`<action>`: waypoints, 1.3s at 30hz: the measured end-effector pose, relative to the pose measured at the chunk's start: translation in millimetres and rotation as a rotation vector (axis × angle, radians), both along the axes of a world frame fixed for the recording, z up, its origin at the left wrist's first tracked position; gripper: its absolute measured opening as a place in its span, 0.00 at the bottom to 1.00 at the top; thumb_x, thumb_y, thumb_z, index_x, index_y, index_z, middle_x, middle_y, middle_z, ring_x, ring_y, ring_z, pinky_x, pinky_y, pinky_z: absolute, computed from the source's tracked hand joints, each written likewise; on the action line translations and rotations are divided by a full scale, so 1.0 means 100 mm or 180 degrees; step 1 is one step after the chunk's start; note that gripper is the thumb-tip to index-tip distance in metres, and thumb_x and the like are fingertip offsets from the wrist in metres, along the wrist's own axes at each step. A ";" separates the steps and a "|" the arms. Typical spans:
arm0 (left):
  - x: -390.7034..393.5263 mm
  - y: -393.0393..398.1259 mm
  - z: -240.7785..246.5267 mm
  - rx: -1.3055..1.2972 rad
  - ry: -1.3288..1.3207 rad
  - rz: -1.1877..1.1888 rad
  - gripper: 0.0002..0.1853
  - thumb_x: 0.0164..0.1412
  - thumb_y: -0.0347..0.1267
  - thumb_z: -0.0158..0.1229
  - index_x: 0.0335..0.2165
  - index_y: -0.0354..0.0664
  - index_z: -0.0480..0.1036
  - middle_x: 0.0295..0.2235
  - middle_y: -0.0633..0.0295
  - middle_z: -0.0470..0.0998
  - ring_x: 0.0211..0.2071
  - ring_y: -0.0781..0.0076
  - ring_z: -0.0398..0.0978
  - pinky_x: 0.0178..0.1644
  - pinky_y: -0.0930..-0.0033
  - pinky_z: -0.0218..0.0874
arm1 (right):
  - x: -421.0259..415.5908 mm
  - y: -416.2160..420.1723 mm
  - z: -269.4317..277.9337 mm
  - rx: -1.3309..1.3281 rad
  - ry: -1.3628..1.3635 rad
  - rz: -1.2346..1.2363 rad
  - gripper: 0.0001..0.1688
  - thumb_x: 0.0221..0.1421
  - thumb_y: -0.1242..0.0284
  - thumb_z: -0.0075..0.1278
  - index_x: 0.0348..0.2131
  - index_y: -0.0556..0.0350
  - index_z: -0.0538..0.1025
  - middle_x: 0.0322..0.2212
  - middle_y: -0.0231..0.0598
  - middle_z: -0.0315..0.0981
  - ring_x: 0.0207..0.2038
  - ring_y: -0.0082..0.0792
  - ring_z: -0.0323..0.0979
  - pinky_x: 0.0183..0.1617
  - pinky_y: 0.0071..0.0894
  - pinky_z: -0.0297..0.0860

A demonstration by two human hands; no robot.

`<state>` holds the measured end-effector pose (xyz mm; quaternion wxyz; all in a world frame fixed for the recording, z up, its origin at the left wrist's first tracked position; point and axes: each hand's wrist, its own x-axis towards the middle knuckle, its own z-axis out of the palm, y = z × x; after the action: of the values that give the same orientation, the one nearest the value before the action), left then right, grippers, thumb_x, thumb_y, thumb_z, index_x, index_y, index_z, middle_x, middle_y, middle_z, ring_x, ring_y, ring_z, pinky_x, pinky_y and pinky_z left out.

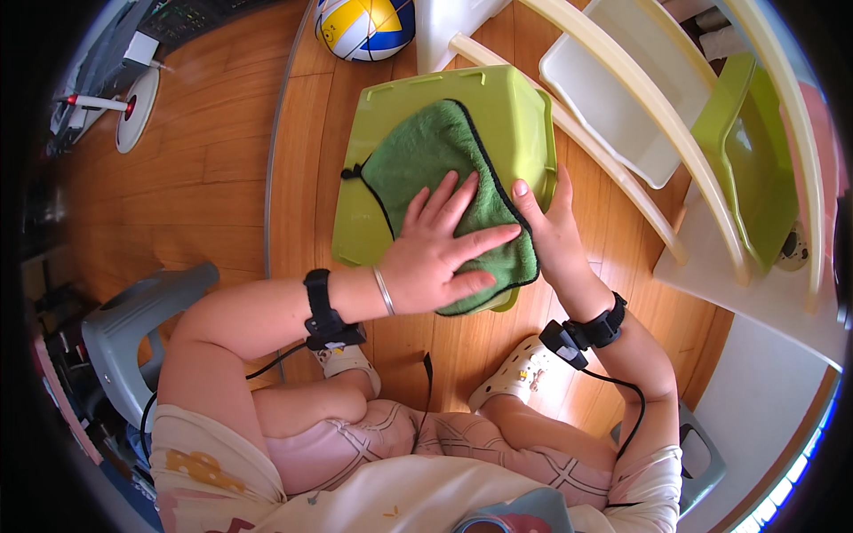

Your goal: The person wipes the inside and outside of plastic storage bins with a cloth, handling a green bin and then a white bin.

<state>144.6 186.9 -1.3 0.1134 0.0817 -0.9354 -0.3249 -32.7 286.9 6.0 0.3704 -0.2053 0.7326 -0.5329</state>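
A light-green plastic bin [513, 113] is held tipped before me, with a broad flat face turned up. Over that face lies a green microfibre cloth [426, 143] with black edging and a small black loop at its left corner. My left hand [443, 250] rests flat on the cloth, fingers spread, pressing it against the bin. At the bin's right side, my right hand [556, 230] grips the edge, its thumb on the upper face beside the cloth. The other right fingers are partly hidden behind the rim.
A pale storage rack [613, 153] at the right holds a white bin [620, 93] and another green bin [753, 173]. A volleyball [365, 26] sits on the wooden floor [220, 166] beyond. A grey plastic stool [133, 326] stands left; cables run from both wrist straps.
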 end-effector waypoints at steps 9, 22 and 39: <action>0.12 -0.26 -0.07 -0.0030 -0.0623 -0.0058 0.47 0.55 0.54 0.58 0.67 0.52 0.49 0.66 0.32 0.31 0.66 0.24 0.30 0.64 0.30 0.29 | 0.02 -0.01 0.01 0.0001 0.0094 0.0094 0.62 0.55 0.53 0.59 0.63 0.78 0.40 0.56 0.61 0.58 0.58 0.45 0.61 0.61 0.36 0.61; 0.11 -0.03 0.03 0.0216 -0.0586 -0.0013 0.37 0.59 0.51 0.57 0.64 0.62 0.56 0.67 0.38 0.30 0.66 0.25 0.30 0.63 0.27 0.30 | 0.00 -0.02 0.04 -0.0082 0.0042 0.0276 0.60 0.57 0.49 0.56 0.64 0.74 0.41 0.57 0.60 0.58 0.60 0.43 0.59 0.62 0.36 0.59; 0.10 -0.19 0.10 0.0018 -0.0467 -0.0428 0.56 0.40 0.60 0.68 0.65 0.67 0.51 0.65 0.30 0.32 0.63 0.18 0.35 0.61 0.23 0.35 | 0.01 0.00 -0.02 0.0139 0.0313 0.0073 0.59 0.55 0.53 0.59 0.62 0.77 0.44 0.54 0.60 0.62 0.57 0.45 0.63 0.60 0.36 0.61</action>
<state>154.6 167.7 8.3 0.0222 0.0426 -0.9436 -0.3276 -31.5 286.7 4.0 0.3445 -0.2316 0.7589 -0.5018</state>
